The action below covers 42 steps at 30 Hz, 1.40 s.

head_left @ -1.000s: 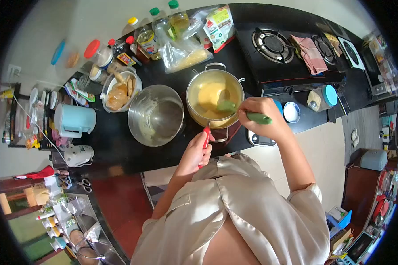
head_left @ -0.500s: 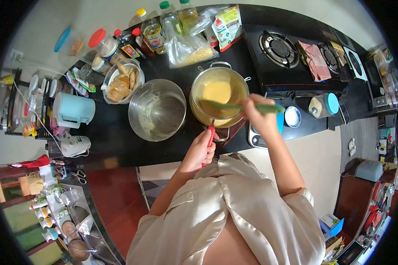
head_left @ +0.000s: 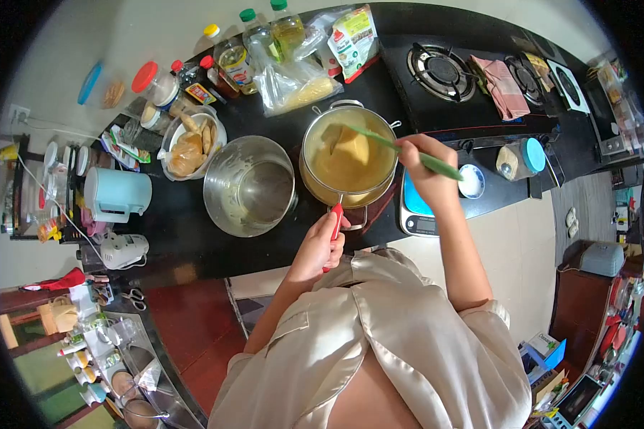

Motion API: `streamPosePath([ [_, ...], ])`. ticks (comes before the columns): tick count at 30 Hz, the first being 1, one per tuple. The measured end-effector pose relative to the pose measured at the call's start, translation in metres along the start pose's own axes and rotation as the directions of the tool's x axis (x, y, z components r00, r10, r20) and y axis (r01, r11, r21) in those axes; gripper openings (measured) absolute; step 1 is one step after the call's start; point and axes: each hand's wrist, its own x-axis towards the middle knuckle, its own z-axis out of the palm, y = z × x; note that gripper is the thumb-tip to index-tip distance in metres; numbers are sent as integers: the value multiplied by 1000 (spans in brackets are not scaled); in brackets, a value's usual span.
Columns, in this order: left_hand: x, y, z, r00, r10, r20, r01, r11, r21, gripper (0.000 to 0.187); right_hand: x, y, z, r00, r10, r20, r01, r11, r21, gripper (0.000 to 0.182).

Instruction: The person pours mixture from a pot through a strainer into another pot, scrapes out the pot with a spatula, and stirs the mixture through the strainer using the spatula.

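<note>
a sieve point(head_left: 318, 166) sits over a pot point(head_left: 322, 193) near the top centre of the frame, with pale yellow mix point(head_left: 352, 148) inside it. the sieve's red handle point(head_left: 335, 216) points down toward the person, and the left hand point(head_left: 318, 247) has its fingers curled closed around it, just below the rim. the bowl of the sieve lies above those fingers in the frame, apart from them.

the right hand point(head_left: 429, 173) is at the sieve's right side, its fingers pinched narrow on a green spatula point(head_left: 442, 167). the spatula slants from the lower right, through the fingers, over the sieve's rim and down to the mix; its far end sticks out past the hand.

just left of the pot is a steel bowl point(head_left: 252, 187) with smears inside, and up and left of that a white tub point(head_left: 170, 170) of brownish pieces. a clear bag point(head_left: 279, 89) lies above the sieve, near the bottles point(head_left: 237, 66) and a pouch point(head_left: 353, 44). a scale point(head_left: 419, 224) sits under the right forearm, a small bowl point(head_left: 472, 182) just beside it. the stove point(head_left: 436, 118), with a pink cloth point(head_left: 505, 89), fills the upper right.
</note>
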Motion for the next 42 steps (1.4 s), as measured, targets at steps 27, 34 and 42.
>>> streamPosePath([
  [27, 0, 4, -10, 1000, -31, 2, 31, 999, 24, 33, 36, -12, -25, 931, -158, 328, 180, 983, -38, 16],
  [34, -3, 0, -12, 999, -35, -21, 36, 999, 2, 32, 17, -21, -29, 868, -190, 459, 284, 948, -144, 13],
  [42, -2, 7, -2, 999, -4, -39, 3, 1000, -11, 32, -6, -21, -13, 887, -293, 357, 395, 882, -257, 11],
])
